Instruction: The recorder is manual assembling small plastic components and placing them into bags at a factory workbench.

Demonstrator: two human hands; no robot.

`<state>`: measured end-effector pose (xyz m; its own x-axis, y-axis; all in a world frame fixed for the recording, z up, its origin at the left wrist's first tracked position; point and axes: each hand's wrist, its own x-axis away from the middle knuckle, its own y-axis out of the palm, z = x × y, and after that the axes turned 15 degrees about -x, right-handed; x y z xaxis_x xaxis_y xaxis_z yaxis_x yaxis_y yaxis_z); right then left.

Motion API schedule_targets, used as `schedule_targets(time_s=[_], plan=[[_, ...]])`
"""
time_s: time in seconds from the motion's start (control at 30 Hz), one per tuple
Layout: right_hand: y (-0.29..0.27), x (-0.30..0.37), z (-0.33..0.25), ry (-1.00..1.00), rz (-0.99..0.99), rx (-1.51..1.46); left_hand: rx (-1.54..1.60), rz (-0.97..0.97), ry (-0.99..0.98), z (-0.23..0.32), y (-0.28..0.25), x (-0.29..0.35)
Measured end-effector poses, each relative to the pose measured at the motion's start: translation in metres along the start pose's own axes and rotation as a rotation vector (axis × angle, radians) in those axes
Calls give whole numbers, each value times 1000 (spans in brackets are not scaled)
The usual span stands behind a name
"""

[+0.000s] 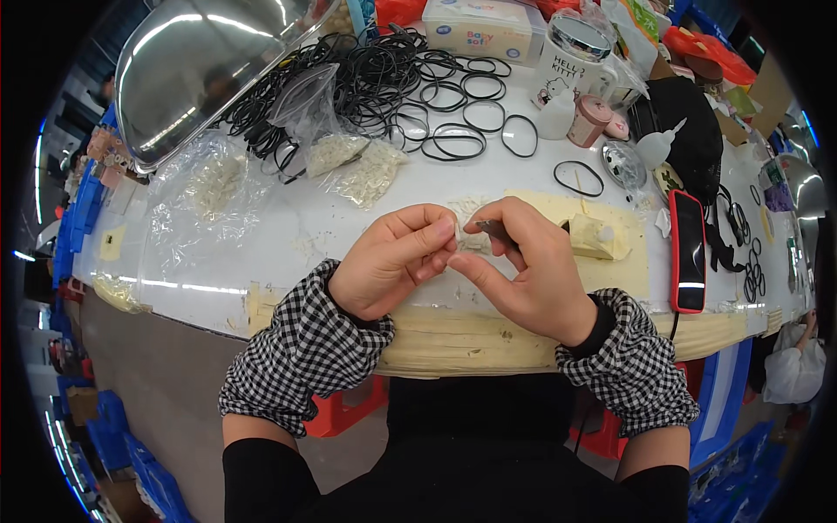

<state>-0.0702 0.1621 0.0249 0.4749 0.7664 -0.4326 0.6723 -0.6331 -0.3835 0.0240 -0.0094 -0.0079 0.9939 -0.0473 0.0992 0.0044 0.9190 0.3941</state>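
Close together over the front of the table [200, 288], my hands almost meet at the fingertips. My left hand [384, 261] pinches a small pale piece between thumb and forefinger, too small to make out. A small dark metal tool, perhaps a blade, [495, 231] is tucked under the curled fingers of my right hand [540, 270], whose thumb points toward the left fingertips. Behind the fingers lies a scatter of tiny off-white pieces [469, 209]. More such pieces fill a clear plastic bag [370, 174] farther back, beside a pile of black rubber bands [366, 78].
A yellow-taped block [597, 237] sits right of my right hand, near a red-cased phone [687, 253]. Behind are a white lidded mug [562, 70], a tissue pack [484, 30] and a squeeze bottle [658, 146]. A shiny metal cover [200, 70] stands far left. Yellow tape pads the front edge [471, 344].
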Motion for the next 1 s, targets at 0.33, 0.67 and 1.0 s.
schedule_targets(time_s=[0.33,0.67,1.0], plan=[[-1,7,11,-48,-103,185,7,-122,-1,0,2,0],[-1,8,11,-58,-137,190,-15,-133,-8,2,3,1],[-1,8,10,-59,-123,167,-16,-135,-21,3,3,3]])
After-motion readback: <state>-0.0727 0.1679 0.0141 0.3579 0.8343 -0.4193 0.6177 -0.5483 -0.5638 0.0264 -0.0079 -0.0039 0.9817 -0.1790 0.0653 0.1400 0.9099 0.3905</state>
